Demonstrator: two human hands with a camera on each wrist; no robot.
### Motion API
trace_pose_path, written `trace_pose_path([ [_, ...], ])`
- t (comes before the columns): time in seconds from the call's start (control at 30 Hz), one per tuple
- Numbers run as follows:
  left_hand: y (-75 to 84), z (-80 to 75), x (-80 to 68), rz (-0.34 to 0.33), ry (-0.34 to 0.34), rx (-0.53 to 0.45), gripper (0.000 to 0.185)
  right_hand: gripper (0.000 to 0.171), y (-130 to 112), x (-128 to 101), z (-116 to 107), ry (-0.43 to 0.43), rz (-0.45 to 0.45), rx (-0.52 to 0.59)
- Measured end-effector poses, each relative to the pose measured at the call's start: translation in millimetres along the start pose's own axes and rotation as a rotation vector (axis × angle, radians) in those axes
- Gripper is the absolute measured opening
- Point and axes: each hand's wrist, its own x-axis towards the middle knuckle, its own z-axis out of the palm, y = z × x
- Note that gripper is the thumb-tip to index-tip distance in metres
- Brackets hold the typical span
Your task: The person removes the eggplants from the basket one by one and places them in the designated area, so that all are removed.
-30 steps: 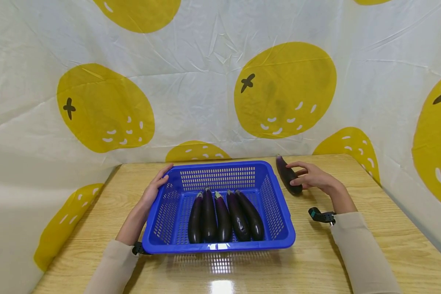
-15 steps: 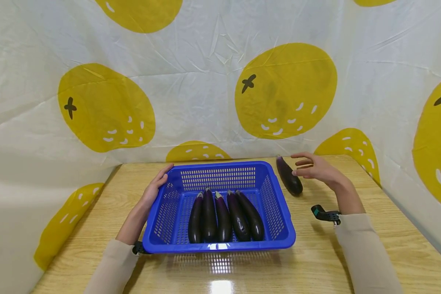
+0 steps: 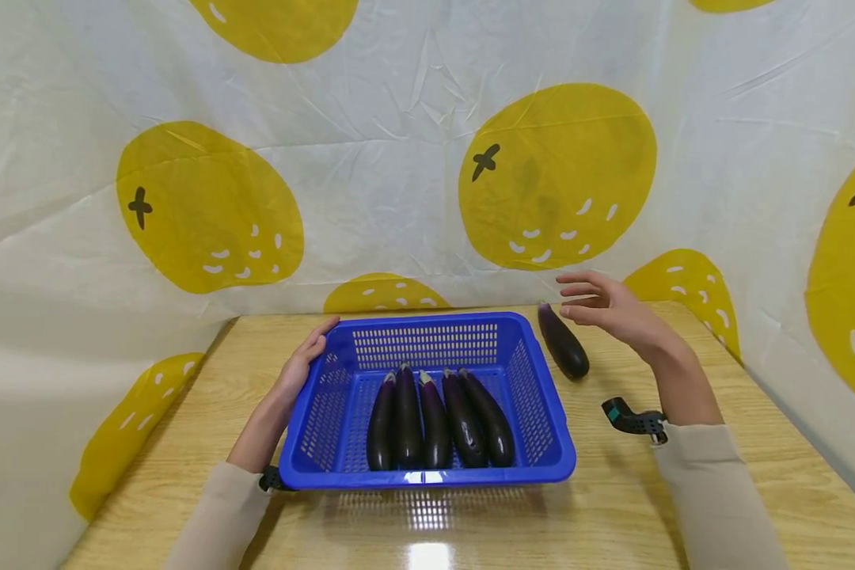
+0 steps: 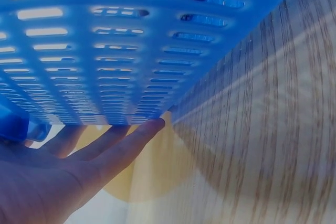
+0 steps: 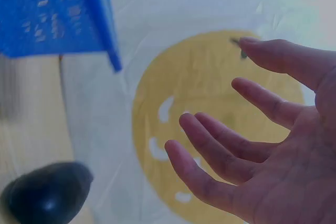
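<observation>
A blue slotted basket [image 3: 541, 431] stands on the wooden table [image 3: 684, 507] with several dark purple eggplants [image 3: 435, 419] lying side by side in it. My left hand [image 3: 301, 366] rests flat against the basket's far left corner, its straight fingers [image 4: 123, 148] on the blue wall [image 4: 105, 51]. One more eggplant [image 3: 563, 344] lies on the table just right of the basket; its dark end [image 5: 47, 195] shows in the right wrist view. My right hand [image 3: 602, 305] hovers above it, fingers [image 5: 220, 150] spread, holding nothing.
A white cloth with big yellow fruit prints [image 3: 556, 174] hangs close behind the table and wraps both sides. Wrist cameras [image 3: 630, 419] sit on both beige sleeves. Bare wood lies in front of and to the right of the basket.
My right hand let go of the loose eggplant and rose up and away from it, fingers spreading. The eggplant stays on the table. The left hand has not moved.
</observation>
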Motion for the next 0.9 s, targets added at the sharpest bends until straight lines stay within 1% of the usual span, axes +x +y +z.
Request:
trace_pose_path([
  [0.2,-0.6,0.7,-0.6,0.006,-0.010,-0.013,0.054,0.056,-26.6,-5.3,6.5,0.031,-0.051,-0.012],
  [0.3,-1.7,0.6,-0.6,0.003,-0.008,-0.011,0.054,0.055,-40.8,-4.8,10.2,0.026,-0.060,-0.015],
  [0.37,-2.0,0.4,-0.7,0.003,-0.004,-0.003,0.054,0.054,-50.7,-1.2,13.2,0.007,-0.064,-0.030],
  [0.47,-2.2,0.1,-0.5,0.002,-0.004,0.005,0.054,0.053,-66.9,7.9,19.7,-0.032,-0.069,-0.057],
  [0.67,-1.6,0.0,-0.9,0.007,-0.012,0.007,0.054,0.053,-95.0,32.0,41.4,-0.147,-0.135,-0.133],
  [0.83,-0.9,1.1,0.1,0.019,-0.018,-0.009,0.054,0.053,-114.3,51.8,63.5,-0.237,-0.201,-0.140],
  [0.9,-0.5,1.1,0.5,0.022,-0.014,-0.008,0.053,0.054,-121.0,58.5,72.8,-0.275,-0.213,-0.142],
])
